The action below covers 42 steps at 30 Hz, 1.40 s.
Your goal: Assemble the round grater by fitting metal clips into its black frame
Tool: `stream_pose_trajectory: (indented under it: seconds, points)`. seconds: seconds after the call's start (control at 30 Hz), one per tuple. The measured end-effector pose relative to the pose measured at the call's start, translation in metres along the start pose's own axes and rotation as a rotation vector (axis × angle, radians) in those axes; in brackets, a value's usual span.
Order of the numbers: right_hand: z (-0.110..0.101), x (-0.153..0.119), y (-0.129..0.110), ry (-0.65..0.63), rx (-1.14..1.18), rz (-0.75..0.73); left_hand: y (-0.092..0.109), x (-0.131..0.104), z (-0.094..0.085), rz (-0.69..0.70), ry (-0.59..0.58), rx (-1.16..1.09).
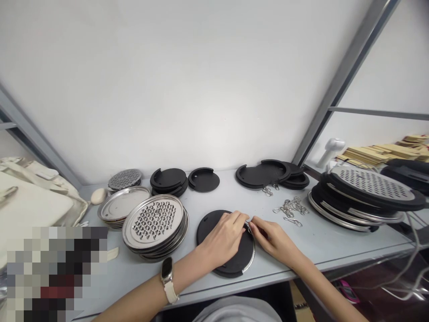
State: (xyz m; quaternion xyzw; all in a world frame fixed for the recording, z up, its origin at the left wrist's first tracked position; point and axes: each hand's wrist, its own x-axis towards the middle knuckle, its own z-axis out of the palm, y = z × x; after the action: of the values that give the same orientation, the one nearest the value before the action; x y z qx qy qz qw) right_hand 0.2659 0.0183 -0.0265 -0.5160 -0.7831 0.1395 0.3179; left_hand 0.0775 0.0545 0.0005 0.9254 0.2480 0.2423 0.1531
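The person's left hand [221,235] and right hand [270,235] are bare, as are the left forearm [137,297] and right forearm [320,281], slim and smooth in outline. Around the left wrist sits a smartwatch [166,269] with a dark, rounded-rectangular face (whatever it displays is too small to read) in a shiny, silvery case. Its watch strap [170,291] is cream or off-white, a plain band. At the bottom edge, pale grey cloth [237,309], apparently clothing, rises in a soft, rounded, lightly creased shape.
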Motion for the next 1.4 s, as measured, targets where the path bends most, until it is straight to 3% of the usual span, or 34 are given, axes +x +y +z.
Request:
stream_pose_trajectory:
  seconds: [0.4,0.67,0.87,1.4]
  points:
    - [-0.0005,-0.0032,0.0041,0.078,0.014,0.038,-0.0006,0.0003,0.0001,0.000,-0.001,-0.007]
    - [0.0006,-0.0014,0.0037,0.046,0.022,0.052,0.0025,0.0009,-0.0035,-0.016,0.039,0.052]
    - [0.0019,-0.0007,0.0042,-0.054,0.013,0.041,0.0038,0.0017,-0.0056,-0.018,0.043,0.064]
    - [0.0008,-0.0001,0.0036,-0.054,0.061,0.045,-0.0025,0.0010,0.0007,0.030,0.043,0.047]
